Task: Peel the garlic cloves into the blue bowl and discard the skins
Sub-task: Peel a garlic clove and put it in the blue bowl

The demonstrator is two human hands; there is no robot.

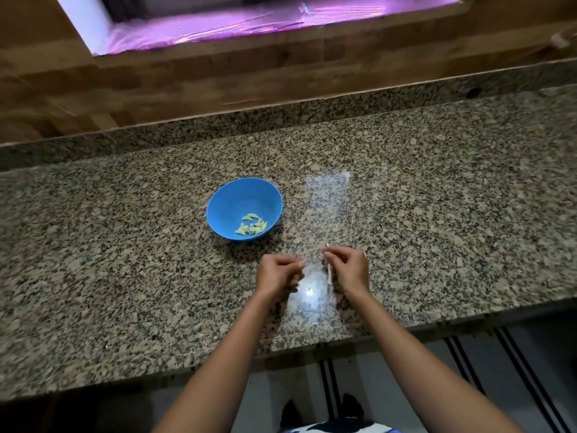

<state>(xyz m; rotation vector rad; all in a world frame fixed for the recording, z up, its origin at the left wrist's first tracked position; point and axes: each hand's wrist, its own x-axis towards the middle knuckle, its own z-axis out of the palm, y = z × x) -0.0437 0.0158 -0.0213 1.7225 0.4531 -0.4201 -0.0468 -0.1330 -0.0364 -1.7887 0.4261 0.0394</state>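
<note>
The blue bowl sits on the speckled stone counter, and every place here is given from it. A small heap of peeled cloves lies in its bottom, on the side nearer the person.

Both hands hover over the counter on the near side of the bowl, a little to its right. The left hand is the closer of the two, just off the bowl's near rim. The right hand is farther to the right, with a clear gap between the hands.

The right hand's thumb and fingertips are pressed together on a thin pale strip, most likely a piece of garlic skin. Its long axis runs from the pinch back toward the person, roughly in line with the forearm and pointing away from the bowl.

The left hand's fingers are curled in toward the thumb. I cannot tell whether a clove sits inside them, because the fingers hide it.

If a bare clove is there, the drop is a short reach forward and left for the left hand. The skin would have to go somewhere else, and no bin or waste pile shows near the bowl.

Beyond the bowl are a wooden wall and a window glowing purple. No brand, label or writing can be read anywhere.
</note>
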